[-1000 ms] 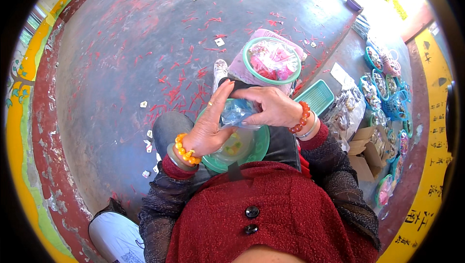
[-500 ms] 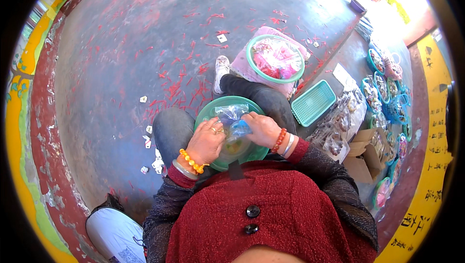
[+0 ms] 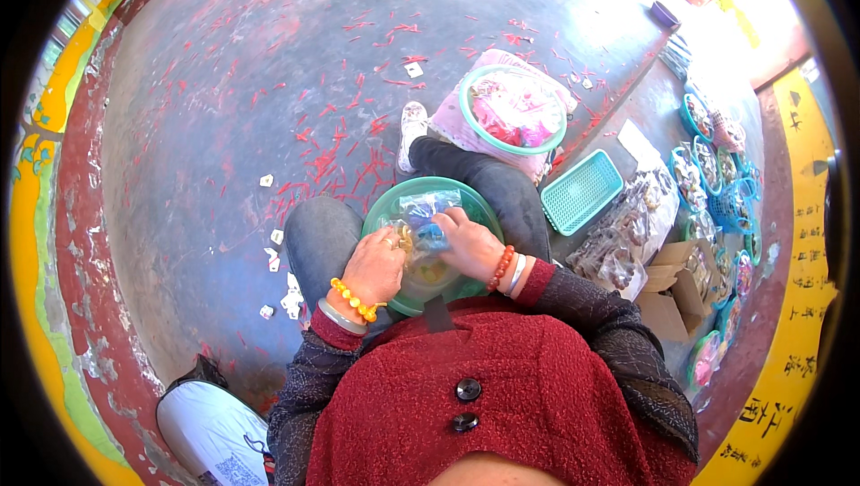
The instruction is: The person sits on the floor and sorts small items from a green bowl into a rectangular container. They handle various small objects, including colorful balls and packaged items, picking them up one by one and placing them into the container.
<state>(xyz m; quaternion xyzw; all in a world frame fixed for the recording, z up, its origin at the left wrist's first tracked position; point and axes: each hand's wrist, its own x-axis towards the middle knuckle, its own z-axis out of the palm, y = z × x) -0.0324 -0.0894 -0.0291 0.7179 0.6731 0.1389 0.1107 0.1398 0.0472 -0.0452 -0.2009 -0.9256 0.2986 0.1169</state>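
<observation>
A round green basin [image 3: 372, 211] rests in my lap between my legs. Over it lies a clear plastic bag [image 3: 419, 202] with something blue inside. The fingers of my left hand [image 3: 374, 265] are closed on the bag's near left side, where a small yellowish bit shows at the fingertips. From the right, my right hand [image 3: 473, 246] pinches the bag at its blue part. What exactly is inside the bag is too small and shiny to make out. Beneath it, something yellowish shows dimly in the basin.
A green-rimmed basin of pink and red packets [image 3: 512, 111] stands on a pink cushion [image 3: 448, 119] ahead. Right of my knee are a turquoise basket [image 3: 582, 190], plastic bags [image 3: 627, 222], a cardboard box [image 3: 667, 298] and several filled baskets [image 3: 735, 204]. Red scraps [image 3: 336, 150] litter the floor.
My right hand has shifted slightly left and its fingers have turned inward over the bag. My left fingers have lowered a little, and more of the bag's blue contents shows.
</observation>
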